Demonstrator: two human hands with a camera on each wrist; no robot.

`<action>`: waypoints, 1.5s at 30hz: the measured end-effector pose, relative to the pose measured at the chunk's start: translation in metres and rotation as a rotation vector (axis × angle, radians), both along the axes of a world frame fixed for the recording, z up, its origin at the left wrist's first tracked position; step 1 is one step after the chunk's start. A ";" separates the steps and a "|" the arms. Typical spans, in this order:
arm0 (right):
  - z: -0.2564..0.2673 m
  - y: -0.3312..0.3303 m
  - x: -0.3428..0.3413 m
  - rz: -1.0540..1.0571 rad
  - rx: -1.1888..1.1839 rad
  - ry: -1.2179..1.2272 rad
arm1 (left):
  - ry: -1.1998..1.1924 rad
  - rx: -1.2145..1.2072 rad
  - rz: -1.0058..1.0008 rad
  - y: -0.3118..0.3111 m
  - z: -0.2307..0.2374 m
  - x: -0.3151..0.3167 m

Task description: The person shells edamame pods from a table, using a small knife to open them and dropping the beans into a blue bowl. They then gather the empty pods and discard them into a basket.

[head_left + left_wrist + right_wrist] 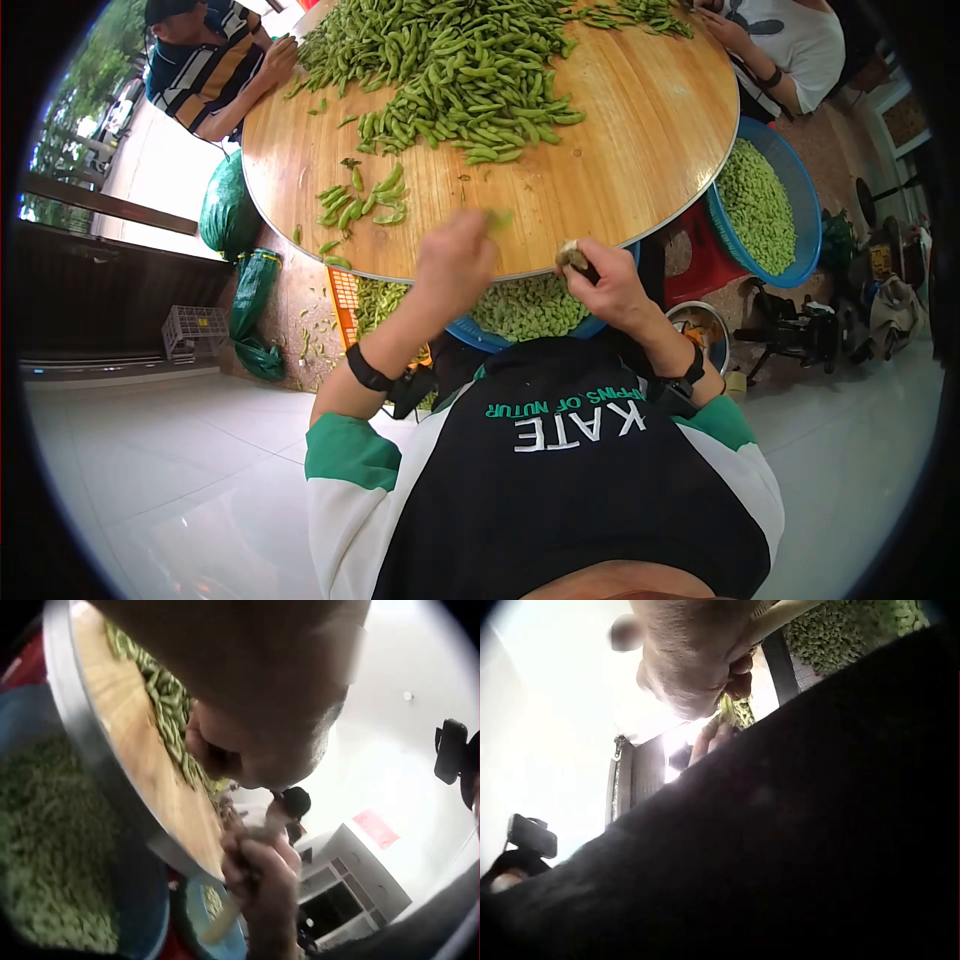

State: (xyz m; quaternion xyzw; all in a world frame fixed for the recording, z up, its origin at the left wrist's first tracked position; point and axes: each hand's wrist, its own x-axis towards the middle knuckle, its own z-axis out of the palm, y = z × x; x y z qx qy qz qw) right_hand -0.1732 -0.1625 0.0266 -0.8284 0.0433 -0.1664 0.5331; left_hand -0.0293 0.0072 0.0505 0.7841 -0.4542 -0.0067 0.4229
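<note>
In the head view my left hand, blurred, is over the table's near edge. It pinches a green soybean pod at its fingertips. My right hand is curled at the same edge, a little to the right. It grips a small brownish thing with a pale end; I cannot tell its kind. A pale, stick-like length shows below that hand in the left wrist view. Several loose pods lie left of my left hand. A big heap of pods covers the far side of the round wooden table.
Below the table edge, a blue basin of shelled beans sits at my lap, beside an orange crate. Another blue basin stands right, near a red stool. Green sacks stand left. Two people sit across the table.
</note>
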 end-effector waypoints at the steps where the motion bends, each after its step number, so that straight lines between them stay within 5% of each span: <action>1: 0.000 -0.001 -0.005 0.055 -0.011 -0.015 | -0.083 0.057 0.097 0.004 -0.001 0.016; 3: -0.015 0.000 -0.008 0.091 -0.033 -0.014 | -0.168 0.115 0.195 0.001 -0.010 0.033; 5: -0.009 0.004 -0.009 0.237 -0.105 -0.044 | -0.536 0.337 0.264 -0.005 -0.023 0.044; 6: -0.012 0.004 -0.009 0.261 -0.138 -0.063 | -0.591 0.223 0.247 -0.012 -0.024 0.041; 9: -0.020 0.009 -0.008 0.237 -0.095 -0.129 | -0.534 0.000 -0.018 -0.037 -0.032 0.043; 13: -0.016 0.013 -0.005 0.256 -0.063 -0.140 | -0.506 0.139 -0.098 -0.039 -0.037 0.059; 19: -0.023 0.008 -0.009 0.217 -0.049 -0.065 | -0.604 0.290 0.142 0.019 -0.053 0.107; 21: -0.016 0.006 -0.011 0.197 -0.034 0.039 | -0.621 0.495 0.417 0.034 -0.041 0.121; 25: -0.016 0.008 -0.006 0.179 0.217 0.081 | -0.759 0.301 0.310 0.014 -0.029 0.112; 27: -0.001 0.011 -0.001 0.178 0.546 0.228 | -0.313 0.050 0.076 -0.018 -0.026 0.096; 31: -0.001 0.007 0.001 0.189 0.722 0.223 | -0.407 0.045 0.063 -0.049 -0.047 0.101; 37: -0.010 0.003 0.011 0.102 0.876 0.096 | -0.214 0.049 0.090 -0.044 -0.050 0.096; 42: -0.011 -0.002 0.034 0.091 0.878 0.058 | 0.472 -0.343 -0.026 -0.047 -0.044 0.077; 45: -0.002 -0.002 0.043 0.106 0.954 0.043 | 0.758 -0.201 -0.122 -0.039 -0.011 0.040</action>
